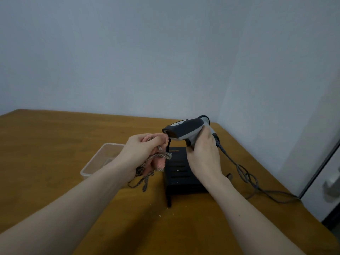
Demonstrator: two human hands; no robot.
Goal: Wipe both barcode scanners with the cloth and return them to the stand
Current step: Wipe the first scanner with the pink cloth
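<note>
My right hand (203, 155) grips the handle of a grey and black barcode scanner (185, 130), held in the air above the black slotted stand (181, 173). The scanner's window faces left. Its grey cable (246, 173) trails down to the right across the table. My left hand (139, 150) is closed on a bunched pink and checked cloth (159, 159), which sits just left of the scanner's nose, close to touching it. Loose ends of the cloth hang toward the table. Only one scanner is in view.
A clear plastic tray (95, 162) lies on the wooden table (55, 144) left of the stand, partly behind my left forearm. A wall stands behind the table, and a white cabinet door (327, 172) is at the right edge.
</note>
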